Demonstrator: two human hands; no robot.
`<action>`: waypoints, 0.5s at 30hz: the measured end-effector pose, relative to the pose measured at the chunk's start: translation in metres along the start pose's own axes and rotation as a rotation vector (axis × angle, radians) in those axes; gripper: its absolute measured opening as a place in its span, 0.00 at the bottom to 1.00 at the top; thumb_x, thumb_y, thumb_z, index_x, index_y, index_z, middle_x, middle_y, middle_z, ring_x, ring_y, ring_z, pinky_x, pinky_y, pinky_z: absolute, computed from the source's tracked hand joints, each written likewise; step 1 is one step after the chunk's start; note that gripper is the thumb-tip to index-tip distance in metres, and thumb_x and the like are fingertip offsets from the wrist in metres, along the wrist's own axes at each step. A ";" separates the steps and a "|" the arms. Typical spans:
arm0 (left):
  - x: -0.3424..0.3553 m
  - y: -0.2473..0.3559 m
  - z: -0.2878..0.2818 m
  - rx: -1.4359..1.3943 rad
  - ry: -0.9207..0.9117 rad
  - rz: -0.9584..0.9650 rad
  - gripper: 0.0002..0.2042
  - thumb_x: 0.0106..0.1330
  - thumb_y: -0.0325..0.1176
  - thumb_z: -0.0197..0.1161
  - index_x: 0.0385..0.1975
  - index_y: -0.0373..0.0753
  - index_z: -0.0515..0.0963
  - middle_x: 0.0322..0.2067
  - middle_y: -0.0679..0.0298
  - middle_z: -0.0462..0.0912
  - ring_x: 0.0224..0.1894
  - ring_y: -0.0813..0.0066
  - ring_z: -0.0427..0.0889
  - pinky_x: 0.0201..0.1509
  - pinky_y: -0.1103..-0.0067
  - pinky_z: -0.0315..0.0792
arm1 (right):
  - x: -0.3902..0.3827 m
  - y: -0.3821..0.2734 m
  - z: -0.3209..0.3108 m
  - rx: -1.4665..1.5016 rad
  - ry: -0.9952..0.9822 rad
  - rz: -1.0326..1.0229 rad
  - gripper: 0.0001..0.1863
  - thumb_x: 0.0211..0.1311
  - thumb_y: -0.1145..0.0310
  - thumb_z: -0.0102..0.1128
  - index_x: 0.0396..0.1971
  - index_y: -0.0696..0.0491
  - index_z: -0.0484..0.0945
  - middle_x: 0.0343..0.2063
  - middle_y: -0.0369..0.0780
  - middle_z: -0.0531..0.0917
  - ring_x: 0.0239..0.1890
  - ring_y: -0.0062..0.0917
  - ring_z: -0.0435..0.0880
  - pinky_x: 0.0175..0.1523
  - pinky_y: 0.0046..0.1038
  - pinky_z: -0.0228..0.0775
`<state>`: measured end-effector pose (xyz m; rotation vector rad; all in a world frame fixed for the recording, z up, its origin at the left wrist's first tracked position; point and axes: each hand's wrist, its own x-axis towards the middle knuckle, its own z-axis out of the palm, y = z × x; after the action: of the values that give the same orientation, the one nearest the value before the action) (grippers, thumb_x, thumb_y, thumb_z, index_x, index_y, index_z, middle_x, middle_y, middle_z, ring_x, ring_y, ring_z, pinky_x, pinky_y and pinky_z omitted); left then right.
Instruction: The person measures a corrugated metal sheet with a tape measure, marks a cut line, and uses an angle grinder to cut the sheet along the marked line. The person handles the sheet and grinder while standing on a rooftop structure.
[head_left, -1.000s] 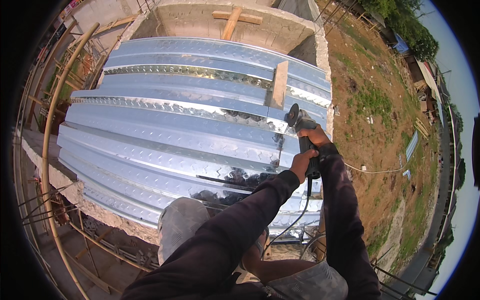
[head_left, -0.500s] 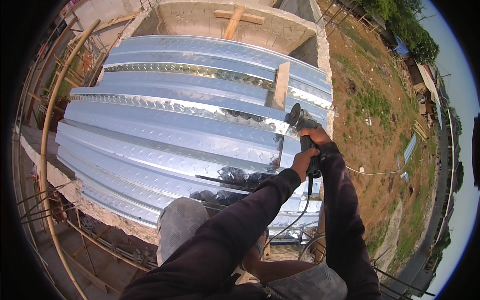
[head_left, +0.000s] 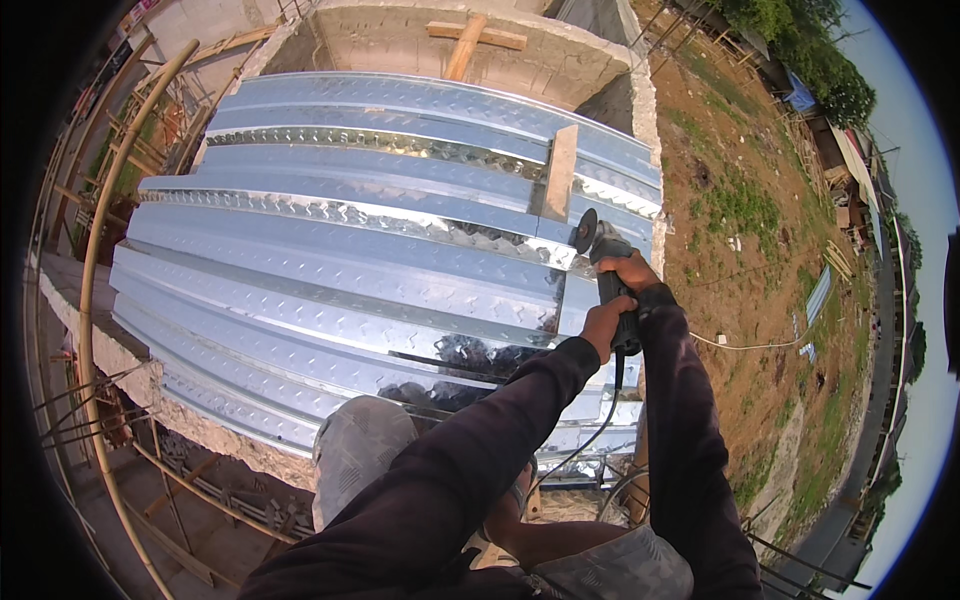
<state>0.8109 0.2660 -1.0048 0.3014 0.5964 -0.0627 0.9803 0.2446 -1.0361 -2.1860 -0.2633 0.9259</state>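
Note:
Both my hands grip a dark angle grinder [head_left: 613, 285] over the right part of the ribbed metal decking sheets [head_left: 350, 255]. My left hand [head_left: 606, 328] is wrapped round the rear of its body, near the cable. Farther up, my right hand [head_left: 630, 269] closes round it just behind the head. The round disc [head_left: 586, 231] points up and to the left, close to the sheet; whether it touches the metal I cannot tell. Just beyond the disc lies a flat piece of board [head_left: 561, 176] on the decking. A black cable [head_left: 607, 420] hangs from the grinder toward my legs.
A rough concrete wall edge [head_left: 648, 125] borders the decking on the right, with a drop to grassy earth [head_left: 740, 210] beyond. Wooden planks [head_left: 468, 45] cross at the far wall. A bamboo pole [head_left: 92, 260] stands at left, above a lower level with scattered timber.
The grinder's head and disc have shifted very slightly left and down. Both hands keep their hold on it, and the decking and board look the same.

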 end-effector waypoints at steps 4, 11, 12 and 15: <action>-0.002 -0.001 -0.004 -0.014 0.022 -0.002 0.15 0.59 0.40 0.66 0.39 0.36 0.78 0.28 0.63 0.82 0.27 0.70 0.83 0.33 0.73 0.79 | -0.004 -0.003 0.005 -0.026 -0.018 0.018 0.16 0.44 0.67 0.73 0.34 0.58 0.84 0.26 0.37 0.83 0.24 0.24 0.80 0.31 0.29 0.73; -0.012 -0.007 -0.006 0.274 -0.014 0.059 0.15 0.57 0.40 0.68 0.36 0.34 0.80 0.29 0.61 0.83 0.28 0.72 0.83 0.33 0.75 0.76 | -0.048 0.000 -0.003 0.187 0.130 -0.035 0.20 0.45 0.65 0.73 0.39 0.58 0.82 0.28 0.40 0.83 0.24 0.26 0.81 0.32 0.30 0.75; -0.020 -0.003 0.002 0.377 -0.011 0.056 0.16 0.56 0.40 0.69 0.36 0.33 0.81 0.29 0.61 0.83 0.28 0.72 0.83 0.33 0.75 0.76 | -0.059 -0.002 -0.013 0.232 0.147 -0.018 0.27 0.43 0.66 0.74 0.44 0.61 0.75 0.32 0.42 0.82 0.27 0.27 0.82 0.33 0.31 0.76; -0.038 -0.005 0.011 0.517 -0.077 0.141 0.16 0.55 0.40 0.72 0.35 0.33 0.80 0.28 0.62 0.82 0.28 0.73 0.82 0.33 0.76 0.75 | -0.097 -0.009 -0.023 0.518 0.109 -0.032 0.36 0.44 0.70 0.73 0.53 0.62 0.66 0.35 0.45 0.80 0.30 0.30 0.83 0.33 0.32 0.79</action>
<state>0.7842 0.2572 -0.9761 0.8378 0.4737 -0.0920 0.9271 0.1956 -0.9664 -1.7385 -0.0009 0.7523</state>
